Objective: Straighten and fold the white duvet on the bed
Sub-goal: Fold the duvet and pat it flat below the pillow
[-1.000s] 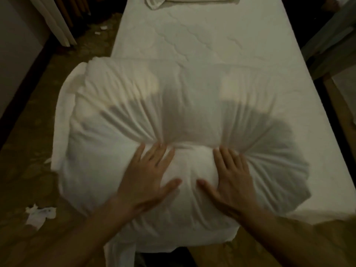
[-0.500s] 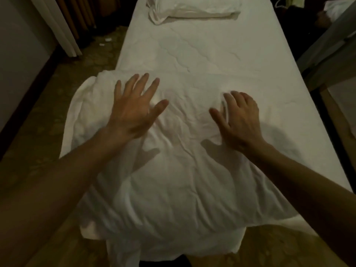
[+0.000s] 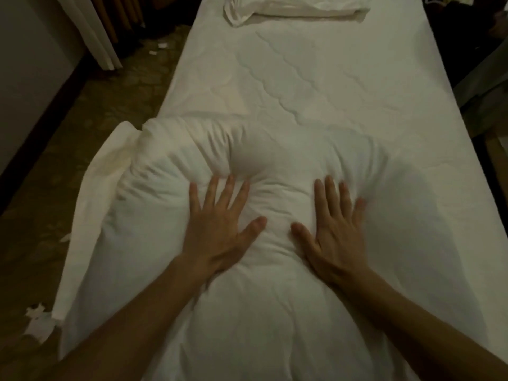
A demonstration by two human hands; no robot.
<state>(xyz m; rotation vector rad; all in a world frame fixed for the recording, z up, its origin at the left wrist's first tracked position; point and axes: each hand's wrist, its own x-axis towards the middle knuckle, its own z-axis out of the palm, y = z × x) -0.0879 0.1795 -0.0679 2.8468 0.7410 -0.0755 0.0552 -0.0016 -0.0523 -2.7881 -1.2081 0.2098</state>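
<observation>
The white duvet (image 3: 275, 312) lies folded into a thick bundle across the near end of the bed (image 3: 316, 78). Its left edge hangs over the bed's side. My left hand (image 3: 220, 229) presses flat into the duvet's middle with fingers spread. My right hand (image 3: 335, 232) presses flat beside it, a hand's width to the right. The duvet bulges up in a ridge beyond both sets of fingertips and creases radiate from them.
A white pillow (image 3: 288, 9) lies at the far end of the bed. Quilted mattress cover shows between pillow and duvet. Left of the bed is a patterned floor (image 3: 55, 188) with torn paper scraps (image 3: 38, 323); dark furniture (image 3: 483, 86) stands along the right side.
Both hands were raised further out over the duvet half a second ago; they have come back toward me and pushed down into its middle, raising a ridge in front of the fingers.
</observation>
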